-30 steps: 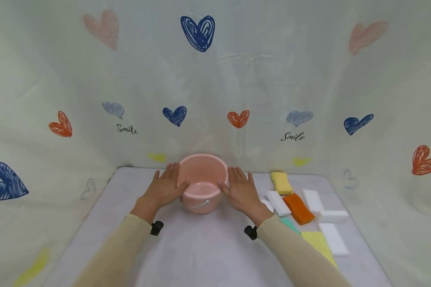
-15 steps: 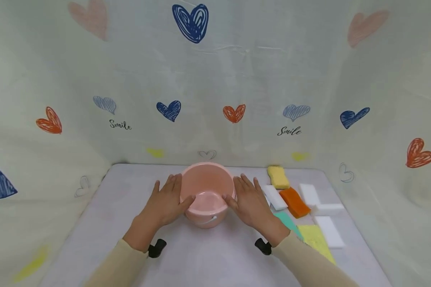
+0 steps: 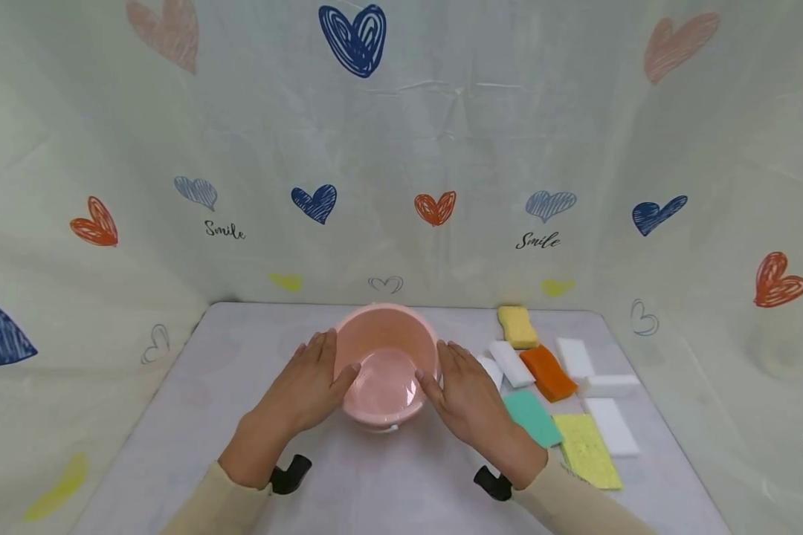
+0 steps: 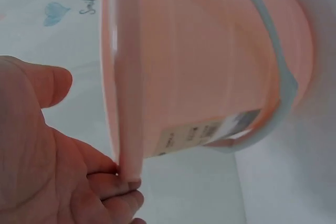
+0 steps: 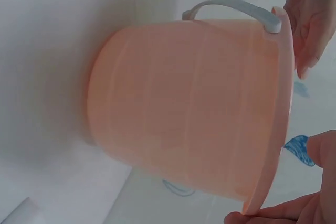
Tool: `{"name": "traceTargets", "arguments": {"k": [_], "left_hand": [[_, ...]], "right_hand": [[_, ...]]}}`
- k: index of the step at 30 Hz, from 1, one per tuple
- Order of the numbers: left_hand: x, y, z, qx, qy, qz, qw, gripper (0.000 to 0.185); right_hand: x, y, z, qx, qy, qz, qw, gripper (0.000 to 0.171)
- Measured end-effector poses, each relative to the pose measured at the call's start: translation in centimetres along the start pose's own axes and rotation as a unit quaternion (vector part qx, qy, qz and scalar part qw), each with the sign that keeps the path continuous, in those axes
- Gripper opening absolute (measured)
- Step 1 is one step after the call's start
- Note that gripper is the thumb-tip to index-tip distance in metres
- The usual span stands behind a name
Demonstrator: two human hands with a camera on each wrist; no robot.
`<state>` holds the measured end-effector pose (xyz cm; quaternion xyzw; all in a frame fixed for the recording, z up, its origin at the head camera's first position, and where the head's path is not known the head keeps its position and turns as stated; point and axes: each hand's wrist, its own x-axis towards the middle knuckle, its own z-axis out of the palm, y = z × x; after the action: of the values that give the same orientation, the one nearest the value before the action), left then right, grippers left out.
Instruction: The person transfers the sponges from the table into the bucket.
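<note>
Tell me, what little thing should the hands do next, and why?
I'd guess: lift the right hand off the pink bucket and toward the green sponge. The bucket already stands upright on the table, nothing shows inside it, that hand's fingers touch it without wrapping round it, and the sponge lies on that hand's side.

Pale heart-printed sheeting (image 3: 375, 141) behind, light grey tabletop (image 3: 241, 364)

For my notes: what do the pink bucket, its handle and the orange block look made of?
Pink bucket: glossy plastic, judging by the highlights inside. Handle: probably plastic, smooth pale grey without metallic shine. Orange block: likely sponge foam, matte with wavy edges.
</note>
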<state>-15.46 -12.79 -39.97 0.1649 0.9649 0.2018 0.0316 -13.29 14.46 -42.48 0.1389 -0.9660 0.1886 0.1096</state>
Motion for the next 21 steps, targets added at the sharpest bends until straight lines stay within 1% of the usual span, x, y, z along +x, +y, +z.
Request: {"name": "traceTargets", "arguments": {"k": [3,7,10,13,15,17,19,21], "left_hand": [[-0.4,0.6,-0.3,-0.005,-0.008,-0.003,1.0000,0.079],[-1.1,1.4,-0.9,-0.004,-0.008,-0.004,1.0000,0.077],[-1.5,2.0,-1.4,0.002,-0.011,-0.008,0.9999,0.074],[-1.9,2.3,-1.0,0.011,-0.016,-0.011,0.9997,0.072],[-2.2,2.4,-0.5,0.019,-0.015,-0.007,0.9997,0.069],[-2.7,2.2,0.3,0.033,-0.001,0.003,0.9995,0.067],[-3.1,1.9,1.0,0.051,0.015,0.013,0.9985,0.065],[-3.4,1.4,1.4,0.070,0.034,0.023,0.9967,0.065]], "right_hand": [[-0.4,-0.6,-0.6,0.015,-0.004,0.016,1.000,0.070],[-1.0,-1.4,-1.5,0.032,-0.018,0.035,0.999,0.065],[-1.5,-1.8,-2.1,0.026,-0.032,0.045,0.998,0.064],[-2.1,-1.9,-2.2,0.013,-0.038,0.049,0.998,0.064],[-2.4,-1.7,-2.0,0.001,-0.029,0.039,0.999,0.063],[-2.6,-1.0,-1.4,-0.007,-0.013,0.017,1.000,0.062],[-2.5,-0.1,-0.7,0.001,-0.005,-0.003,1.000,0.064],[-2.2,1.0,0.0,0.026,-0.015,-0.019,0.999,0.067]]}}
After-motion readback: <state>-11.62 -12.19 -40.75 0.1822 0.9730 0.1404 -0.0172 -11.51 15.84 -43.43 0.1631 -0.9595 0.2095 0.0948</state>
